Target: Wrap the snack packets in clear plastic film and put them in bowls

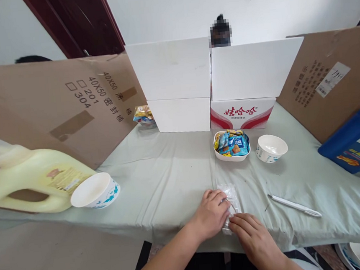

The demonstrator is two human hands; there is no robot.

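Note:
A clear, crinkled plastic packet (231, 192) lies on the cloth near the table's front edge, partly covered by both hands. My left hand (214, 214) rests on its left side, fingers curled and thumb tucked in. A thin, dark, curved strand (232, 204) runs over the plastic from the left thumb to the right fingertips. My right hand (253, 234) presses bent fingers on the packet's lower right edge. What lies beneath the fingers is hidden. To the right of the hands lies a white pen-like cutter or pen (295, 205).
Behind the hands stand a tray of snack packets (233, 159) and a paper bowl (272, 148). Another bowl (96, 192) and a yellow jug (56, 158) stand left, a blue jug (353, 141) right. White boxes (184, 114) and cardboard panels (101, 100) border the table. A person's head shows behind.

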